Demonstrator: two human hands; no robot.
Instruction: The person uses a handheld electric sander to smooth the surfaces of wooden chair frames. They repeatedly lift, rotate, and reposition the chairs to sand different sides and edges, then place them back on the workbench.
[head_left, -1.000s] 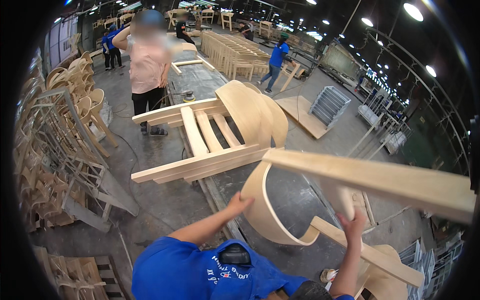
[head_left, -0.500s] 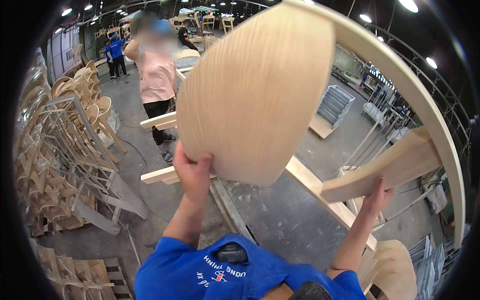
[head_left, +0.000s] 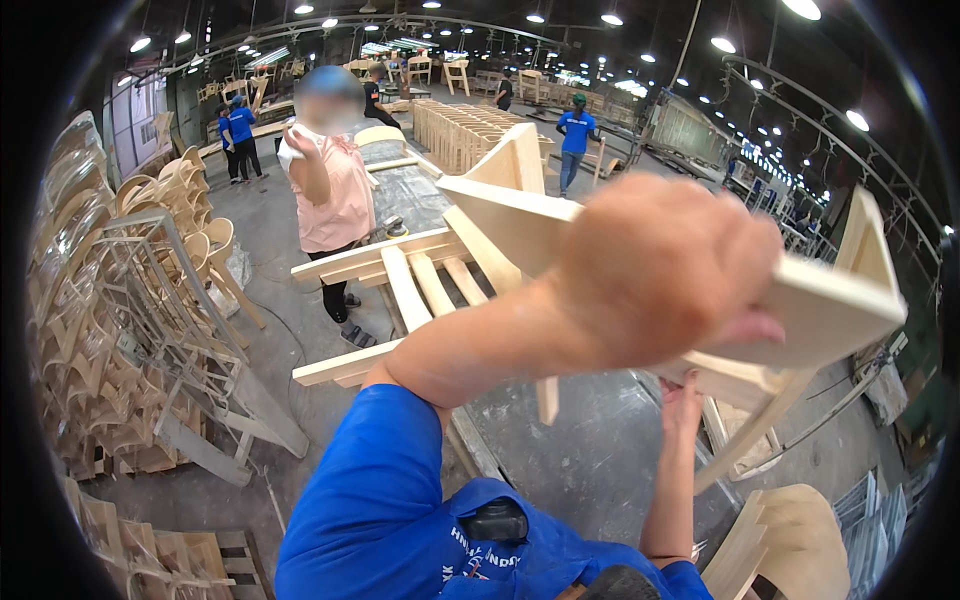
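A pale, unfinished wooden chair (head_left: 835,300) is held up in front of me, tilted, with one broad board edge-on to my view. My left hand (head_left: 665,270) reaches across to the right, its fingers closed over this board. Lower down, my right hand (head_left: 683,400) is closed on another part of the same chair; some of its fingers are hidden behind the wood. Beyond my left forearm lies a slatted wooden frame (head_left: 430,290) on the grey workbench (head_left: 550,440).
A person in a pink shirt (head_left: 335,190) stands across the bench. On the left are a grey metal rack (head_left: 190,330) and stacked curved chair parts (head_left: 80,370). Curved wooden panels (head_left: 800,525) stand at lower right. Farther back, several people work near a row of wooden frames (head_left: 470,135).
The chair has been turned, so its broad curved panel no longer faces me. My left hand has swung up and right across the view. The person in pink has changed arm position.
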